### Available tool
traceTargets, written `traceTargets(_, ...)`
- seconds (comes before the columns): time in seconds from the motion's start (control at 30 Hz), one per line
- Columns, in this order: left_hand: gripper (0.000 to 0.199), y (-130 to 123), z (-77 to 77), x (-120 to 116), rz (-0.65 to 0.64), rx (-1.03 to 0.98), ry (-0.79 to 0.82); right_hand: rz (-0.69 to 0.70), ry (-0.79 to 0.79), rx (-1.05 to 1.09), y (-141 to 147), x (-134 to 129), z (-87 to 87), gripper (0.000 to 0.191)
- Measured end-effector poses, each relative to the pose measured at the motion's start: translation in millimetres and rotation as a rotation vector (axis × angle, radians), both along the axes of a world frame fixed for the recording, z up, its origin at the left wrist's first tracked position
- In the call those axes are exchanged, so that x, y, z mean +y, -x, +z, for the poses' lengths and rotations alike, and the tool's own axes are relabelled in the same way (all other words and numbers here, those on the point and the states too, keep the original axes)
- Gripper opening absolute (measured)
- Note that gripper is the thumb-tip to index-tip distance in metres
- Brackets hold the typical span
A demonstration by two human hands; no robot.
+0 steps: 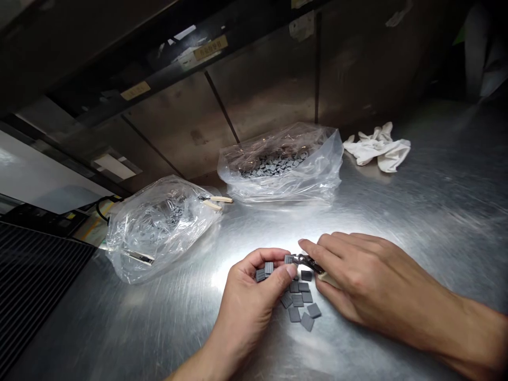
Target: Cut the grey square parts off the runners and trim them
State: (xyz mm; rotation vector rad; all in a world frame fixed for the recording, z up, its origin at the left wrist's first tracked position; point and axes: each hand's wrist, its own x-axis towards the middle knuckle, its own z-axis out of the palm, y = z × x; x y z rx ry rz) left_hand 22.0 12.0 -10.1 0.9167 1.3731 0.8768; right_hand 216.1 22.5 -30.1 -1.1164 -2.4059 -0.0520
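A small grey square tile (288, 259) sits at the metal tips of a pair of cream-handled pliers (307, 263), just above a loose scatter of matching tiles (298, 300) on the brushed steel table (119, 328). The right hand (357, 275) has its grip closed around the handle of the pliers, with the fingers curled over the top. The metal tips look shut on the tile, though they are too small to be sure. Just beside them, the left hand (248, 301) has its grip pinched together on two more tiles (264, 271), held between thumb and fingers above the edge of the scatter. Farther back on the table, a clear plastic bag (280, 182) holds a heap of similar tiles, and a second clear bag (159, 233) to its left holds more. A second cream-handled tool (216, 202) lies at the mouth of that second bag, while a crumpled white cloth (377, 148) lies to the right of the first.
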Motion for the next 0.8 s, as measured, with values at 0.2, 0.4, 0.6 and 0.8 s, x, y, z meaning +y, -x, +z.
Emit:
traceTargets(0.2, 0.024, -0.9, -0.3, -1.3, -0.008, 0.042, -0.012, -0.004, 0.011, -0.009, 0.6, -1.0, 0.4, 0.032)
traceTargets(0.4, 0.023, -0.2, -0.8, -1.6, -0.026, 0.055, -0.014, 0.0, 0.018, -0.029, 0.4, -1.2, 0.9, 0.033)
traceTargets(0.6, 0.022, -1.1, 2.0, -1.7, -0.021, 0.068, -0.02, -0.003, 0.049, -0.027, 0.9, -2.0, 1.6, 0.034)
traceTargets(0.8, 0.023, -1.8, 3.2, -1.6, -0.017, 0.06, -0.028, -0.013, 0.063, -0.028, 0.9, -3.2, 1.1, 0.034)
